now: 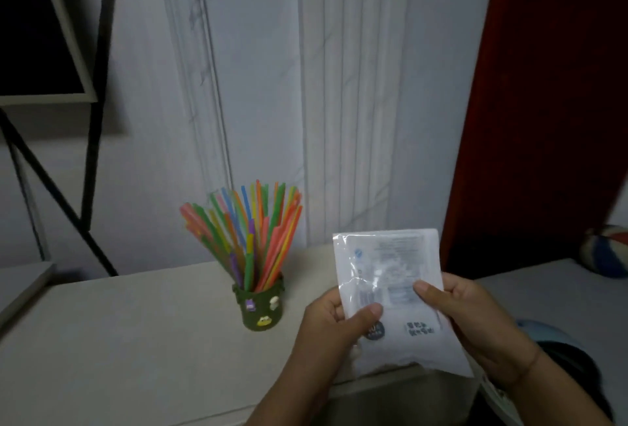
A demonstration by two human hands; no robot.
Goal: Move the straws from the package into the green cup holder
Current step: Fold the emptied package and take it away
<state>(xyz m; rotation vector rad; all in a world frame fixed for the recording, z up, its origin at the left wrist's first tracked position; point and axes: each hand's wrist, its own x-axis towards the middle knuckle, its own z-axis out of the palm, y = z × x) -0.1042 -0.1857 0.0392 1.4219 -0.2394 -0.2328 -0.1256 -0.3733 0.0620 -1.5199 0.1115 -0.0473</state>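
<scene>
While its print stays too blurred to read, the package [390,293] is gripped by left hand [334,327] and right hand [465,313].

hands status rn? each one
Left hand: closed on the package, thumb on its front.
Right hand: closed on the same package's right edge.

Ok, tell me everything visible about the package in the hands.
The package is a flat, clear-and-white plastic pouch with blurred printed labels. It is held upright, slightly tilted, above the table's near edge. The left hand and right hand grip its sides, thumbs on the front. No straws show inside.
</scene>
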